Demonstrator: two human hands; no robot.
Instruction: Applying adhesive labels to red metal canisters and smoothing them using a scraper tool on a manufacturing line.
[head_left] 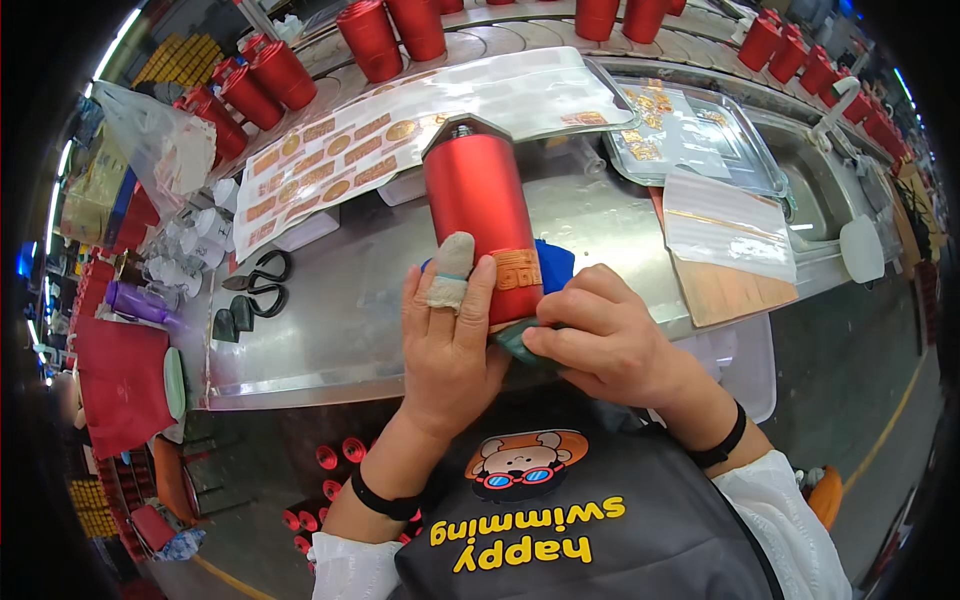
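Observation:
A shiny red metal canister (pixel 478 195) lies in front of me with its far end pointing away. A gold decorative strip (pixel 517 268) is on its side near the close end. My left hand (pixel 452 335) steadies the canister from the left, fingers along its wall; one finger wears a whitish cover. My right hand (pixel 610 335) pinches a dark green cloth-like piece (pixel 517 341) at the canister's near end. Part of that piece is hidden by the fingers. Something blue (pixel 555 265) shows beneath the canister, mostly covered.
Black-handled scissors (pixel 262 285) lie left on the metal table (pixel 330 350). Beyond is a sheet of gold stickers (pixel 340 150). At right are a tray (pixel 740 140) with gold pieces and a wooden board (pixel 720 292) under a white sheet. Red canisters (pixel 370 40) line the conveyor.

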